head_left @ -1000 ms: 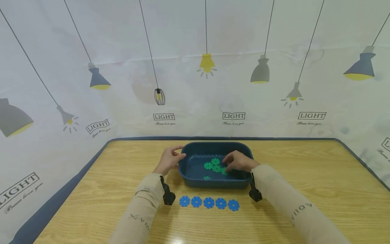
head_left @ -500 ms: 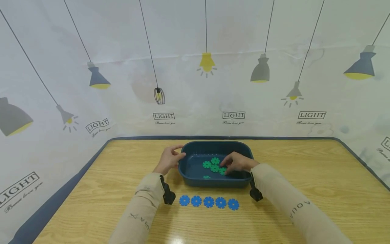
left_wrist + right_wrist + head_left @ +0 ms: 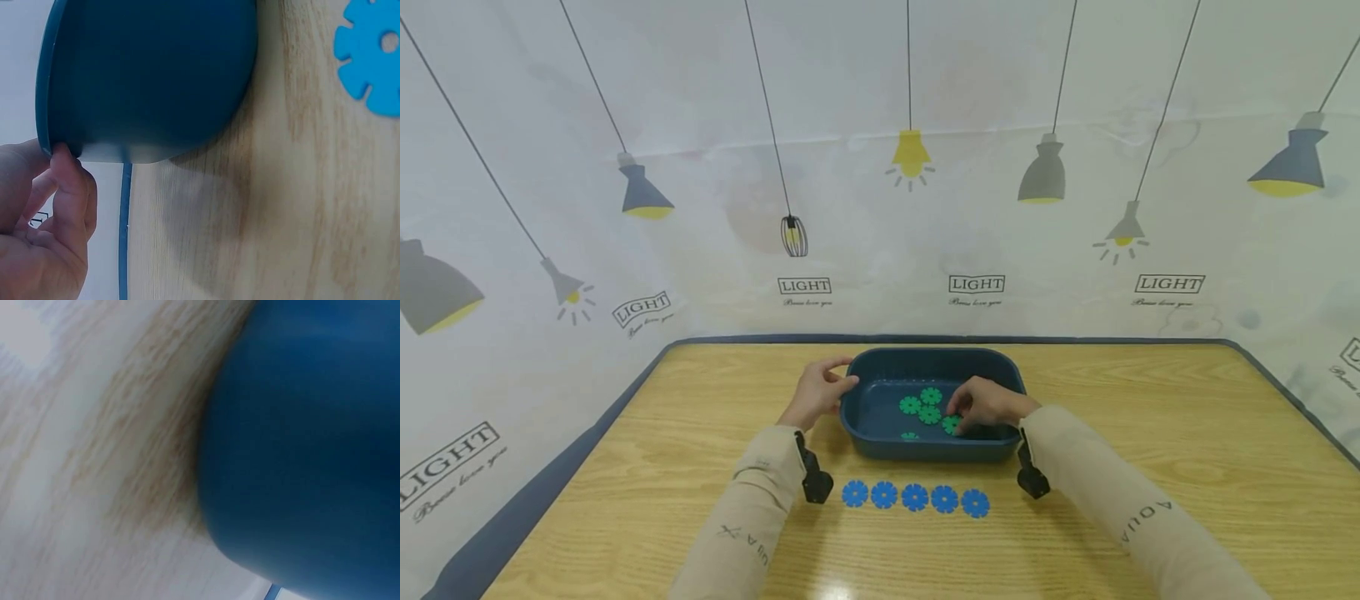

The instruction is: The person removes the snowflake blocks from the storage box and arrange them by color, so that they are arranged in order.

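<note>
A dark blue oblong basin [image 3: 932, 451] stands on the table. My left hand [image 3: 817, 393] pinches its left rim, thumb on one side and fingers on the other, as the left wrist view also shows. Inside the basin is my right hand [image 3: 988, 402], its fingers curled at a green snowflake building disc [image 3: 951, 425] near the right end. The thumb and index finger meet that disc's edge. Several more green discs [image 3: 929, 414] lie on the basin floor to the left, one partly hidden behind the front wall. In the right wrist view only the basin's outer wall [image 3: 300, 450] shows, not the hand.
In front of the basin, a row of several blue snowflake discs [image 3: 914, 497] lies flat on the wooden table [image 3: 700, 433]. A printed cloth backdrop [image 3: 880, 308] rises behind and at both sides. Black camera mounts hang at both wrists.
The green disc at my right fingers has slid apart from the cluster, slightly toward the near right. The cluster shifted a little left earlier. My left hand stays on the rim.
</note>
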Available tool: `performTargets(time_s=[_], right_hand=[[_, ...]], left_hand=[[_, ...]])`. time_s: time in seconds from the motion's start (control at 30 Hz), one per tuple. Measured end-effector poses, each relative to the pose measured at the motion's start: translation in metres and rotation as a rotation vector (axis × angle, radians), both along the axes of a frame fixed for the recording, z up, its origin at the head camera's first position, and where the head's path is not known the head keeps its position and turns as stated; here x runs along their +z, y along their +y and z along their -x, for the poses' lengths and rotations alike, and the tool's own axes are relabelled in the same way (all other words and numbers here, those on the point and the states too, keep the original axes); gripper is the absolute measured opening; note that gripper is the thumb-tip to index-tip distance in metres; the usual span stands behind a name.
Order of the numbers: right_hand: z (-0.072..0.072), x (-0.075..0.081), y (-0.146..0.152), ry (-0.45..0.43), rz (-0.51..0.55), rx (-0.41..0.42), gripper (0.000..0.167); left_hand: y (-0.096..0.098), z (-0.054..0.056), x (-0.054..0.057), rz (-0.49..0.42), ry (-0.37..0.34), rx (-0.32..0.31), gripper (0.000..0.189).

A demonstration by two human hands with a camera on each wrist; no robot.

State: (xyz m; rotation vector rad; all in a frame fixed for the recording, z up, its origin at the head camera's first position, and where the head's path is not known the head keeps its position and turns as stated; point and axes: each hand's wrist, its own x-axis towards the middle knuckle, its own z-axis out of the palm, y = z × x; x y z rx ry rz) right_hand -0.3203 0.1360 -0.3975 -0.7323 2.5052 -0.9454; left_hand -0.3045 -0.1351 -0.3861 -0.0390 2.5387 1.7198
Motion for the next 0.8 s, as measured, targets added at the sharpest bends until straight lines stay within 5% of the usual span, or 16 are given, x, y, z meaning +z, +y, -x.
performTargets(time_s=[0.47, 0.8], right_hand=[[-0.002, 0.004, 0.000, 0.033, -0.012, -0.109, 0.015], [-0.006, 0.020, 0.003, 0.009, 0.155, -0.092, 0.012]], left_hand=[[0.001, -0.001, 0.000, 0.011, 0.014, -0.005, 0.039], [0.000, 0.000, 0.001, 0.015, 0.012, 0.000, 0.040]])
